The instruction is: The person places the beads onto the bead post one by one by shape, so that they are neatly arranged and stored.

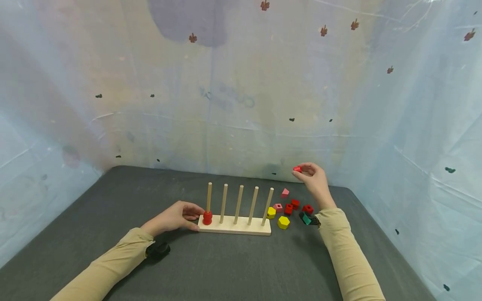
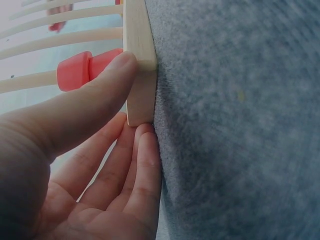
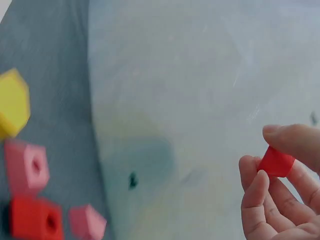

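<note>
A wooden peg stand [image 1: 235, 228] with several upright pegs rests on the dark table. Red beads [image 1: 207, 218] are stacked at the bottom of its leftmost peg. My left hand [image 1: 175, 217] grips the left end of the base; in the left wrist view the thumb presses the top face beside the peg and the fingertips [image 2: 146, 145] meet the end and underside edge. Raised above the table's far right part, my right hand [image 1: 315, 182] pinches a red bead [image 3: 277, 162] between thumb and fingers, partly covering it.
Right of the stand lie loose beads: a yellow hexagonal one [image 1: 283, 222], another yellow bead [image 1: 271, 212], pink pieces [image 1: 285, 192] and several red cubes [image 1: 307, 208]. A green piece [image 1: 306, 219] shows by the right wrist's black camera. A pale plastic sheet [image 1: 241, 104] hangs behind the table.
</note>
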`<act>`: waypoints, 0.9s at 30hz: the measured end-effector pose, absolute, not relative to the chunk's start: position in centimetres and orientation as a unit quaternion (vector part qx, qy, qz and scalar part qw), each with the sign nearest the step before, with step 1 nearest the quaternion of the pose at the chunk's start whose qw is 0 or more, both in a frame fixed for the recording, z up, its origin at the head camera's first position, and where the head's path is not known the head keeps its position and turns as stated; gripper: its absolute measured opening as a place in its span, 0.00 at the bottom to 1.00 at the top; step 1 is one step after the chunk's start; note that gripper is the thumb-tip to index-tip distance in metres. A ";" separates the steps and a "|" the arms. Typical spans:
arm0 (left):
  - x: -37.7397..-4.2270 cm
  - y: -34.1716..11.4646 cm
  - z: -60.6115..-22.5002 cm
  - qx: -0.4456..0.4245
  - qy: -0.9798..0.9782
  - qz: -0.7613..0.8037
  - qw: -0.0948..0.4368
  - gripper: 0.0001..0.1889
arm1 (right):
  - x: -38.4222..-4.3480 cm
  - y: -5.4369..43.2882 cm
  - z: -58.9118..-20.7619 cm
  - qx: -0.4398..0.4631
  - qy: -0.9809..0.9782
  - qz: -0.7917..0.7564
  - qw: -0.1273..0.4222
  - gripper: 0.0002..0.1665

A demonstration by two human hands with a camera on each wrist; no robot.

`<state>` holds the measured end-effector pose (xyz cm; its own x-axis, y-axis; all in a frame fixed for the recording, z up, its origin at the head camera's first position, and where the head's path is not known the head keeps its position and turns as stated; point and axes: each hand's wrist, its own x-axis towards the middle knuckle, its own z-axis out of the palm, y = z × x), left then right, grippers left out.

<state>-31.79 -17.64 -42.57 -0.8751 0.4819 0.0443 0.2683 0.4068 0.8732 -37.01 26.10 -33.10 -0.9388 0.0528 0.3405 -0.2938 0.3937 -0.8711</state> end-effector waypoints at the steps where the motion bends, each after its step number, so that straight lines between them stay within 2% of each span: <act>1: -31.8 -17.6 -42.6 0.225 0.832 0.496 0.107 0.29 | -36.8 25.6 -32.6 0.081 -0.817 0.548 0.161 0.26; 19: -31.8 -17.4 -42.5 0.227 0.830 0.497 0.110 0.30 | -32.6 14.8 -27.0 0.302 -0.749 0.567 0.159 0.20; 27: -31.4 -17.4 -42.1 0.239 0.824 0.501 0.114 0.29 | -30.0 10.6 -26.3 0.338 -0.745 0.553 0.160 0.22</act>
